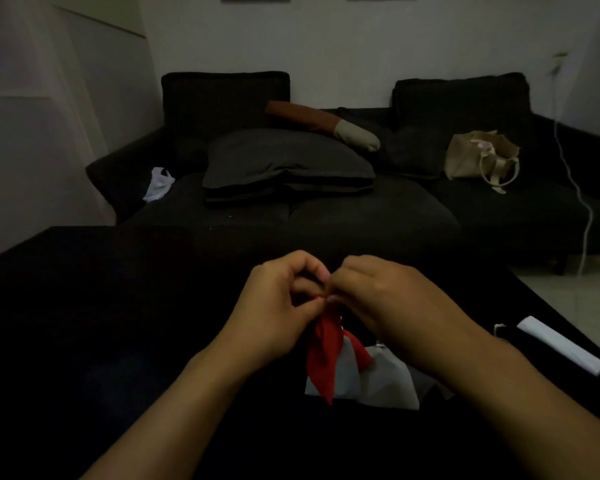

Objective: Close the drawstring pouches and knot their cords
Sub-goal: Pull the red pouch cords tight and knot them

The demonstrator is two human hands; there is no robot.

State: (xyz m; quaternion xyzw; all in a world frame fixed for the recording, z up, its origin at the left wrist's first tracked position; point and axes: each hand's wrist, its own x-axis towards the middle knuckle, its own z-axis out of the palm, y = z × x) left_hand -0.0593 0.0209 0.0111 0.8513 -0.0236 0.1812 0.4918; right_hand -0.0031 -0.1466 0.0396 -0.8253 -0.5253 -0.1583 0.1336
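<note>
Head view: left hand (pixel 274 303) and right hand (pixel 378 299), fingertips pinched on red pouch (pixel 323 355) cord

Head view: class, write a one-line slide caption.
Both hands pinch the cord atop a red pouch, white pouches beneath.

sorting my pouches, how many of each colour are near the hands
red pouch: 1, hanging from the cord both hands pinch
white pouches: 2 at least, overlapping under it
black pouch: 1, by the right arm
total: 4
</note>
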